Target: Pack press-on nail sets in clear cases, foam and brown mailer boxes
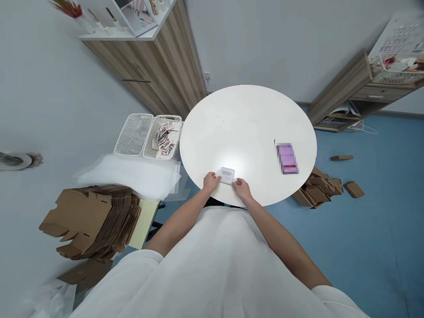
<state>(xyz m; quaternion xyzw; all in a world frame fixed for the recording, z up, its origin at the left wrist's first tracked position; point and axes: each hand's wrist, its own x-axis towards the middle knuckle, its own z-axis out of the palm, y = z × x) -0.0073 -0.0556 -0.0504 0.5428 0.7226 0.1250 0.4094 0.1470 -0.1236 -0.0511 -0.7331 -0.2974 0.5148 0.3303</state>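
Note:
Near the front edge of the white round table [247, 119] lies a small, flat, rectangular packet [227, 175] wrapped in a whitish see-through sheet. Greyish marks show faintly through its top. On its left side, my left hand [211, 181] has its fingers closed on the end of the wrapping. My right hand [242, 190] pinches the loose wrapping at the opposite end. What is inside the packet cannot be made out.
A pixelated purple box [287, 158] lies at the table's right. Left of the table stand a basket of printed cards [165, 139], a basket of clear bags [134, 134], translucent sheets [132, 174] and flattened cartons [96, 216]. Small brown boxes [319, 187] lie on the floor at right.

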